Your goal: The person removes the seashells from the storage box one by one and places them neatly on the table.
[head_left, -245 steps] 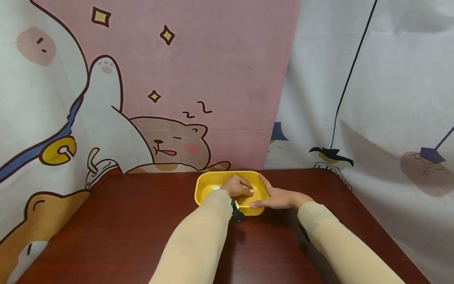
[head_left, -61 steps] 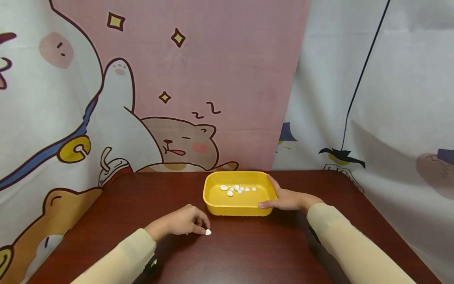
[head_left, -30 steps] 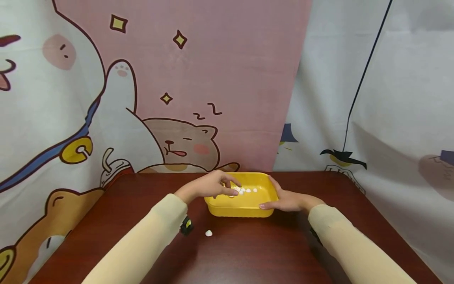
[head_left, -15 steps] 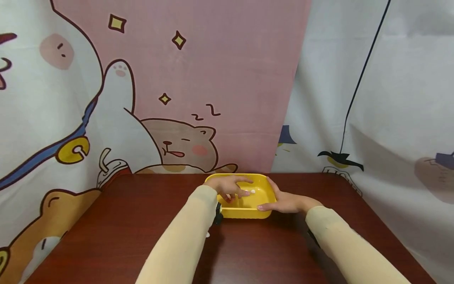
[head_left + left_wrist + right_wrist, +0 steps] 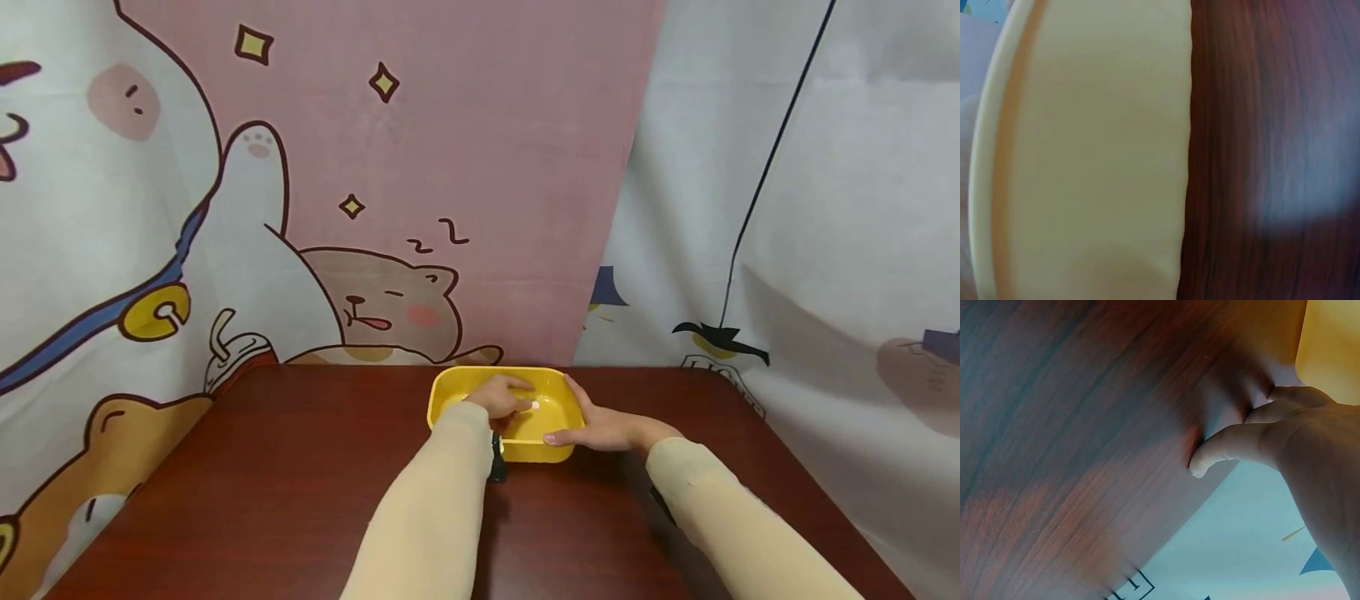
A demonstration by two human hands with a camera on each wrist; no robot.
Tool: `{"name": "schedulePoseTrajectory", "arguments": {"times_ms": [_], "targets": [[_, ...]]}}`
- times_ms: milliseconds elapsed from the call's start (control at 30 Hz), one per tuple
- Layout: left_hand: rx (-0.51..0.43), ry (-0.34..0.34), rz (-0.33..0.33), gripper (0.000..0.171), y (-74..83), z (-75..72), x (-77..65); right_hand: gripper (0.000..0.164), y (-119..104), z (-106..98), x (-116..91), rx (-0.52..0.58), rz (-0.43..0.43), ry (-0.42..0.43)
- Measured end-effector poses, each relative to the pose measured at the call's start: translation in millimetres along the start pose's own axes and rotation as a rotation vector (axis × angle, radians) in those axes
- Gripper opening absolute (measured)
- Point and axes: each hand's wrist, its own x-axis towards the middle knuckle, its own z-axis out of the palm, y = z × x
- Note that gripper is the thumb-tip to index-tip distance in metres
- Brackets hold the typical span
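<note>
In the head view a yellow plastic box (image 5: 536, 450) stands near the table's far edge. My left hand (image 5: 495, 396) reaches over its near rim, index finger and thumb apart, right beside a small white piece (image 5: 536, 405) on the box floor. The rest of that floor is largely hidden by this hand and sleeve. My right hand (image 5: 607, 427) holds the box's right end, its thumb over the near rim. In the right wrist view, some right-hand fingers (image 5: 1229, 442) reach down to the table beside the box (image 5: 1332, 353). The left wrist view is filled mostly by the box's outer wall (image 5: 1104, 125).
The dark red wooden table (image 5: 262, 500) extends to the left and in front of the box. Behind it hangs a cartoon-printed cloth (image 5: 487, 208), close to the table's far edge. The left sleeve (image 5: 427, 517) covers part of the table.
After leaving a white piece on the table, my left hand has moved back right and deeper into the box. The sleeve now hides that piece. My right hand keeps its hold.
</note>
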Motion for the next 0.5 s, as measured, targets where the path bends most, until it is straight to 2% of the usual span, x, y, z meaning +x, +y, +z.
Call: {"name": "schedulePoseTrajectory", "arguments": {"times_ms": [167,233,367,500], "targets": [[-0.159,0.108,0.000,0.030,-1.8,14.6,16.4,0.132,2,0,-2,0.020,0.008,-0.002],[-0.189,0.126,0.009,0.029,-2.0,18.5,21.0,0.133,2,-1,-2,0.017,0.009,-0.002],[-0.110,0.142,0.036,0.030,-1.9,23.8,24.7,0.135,2,-2,-2,0.009,-0.001,-0.003],[-0.081,0.159,0.006,0.025,-4.5,25.6,24.3,0.134,2,-2,0,0.006,-0.013,-0.008]]}}
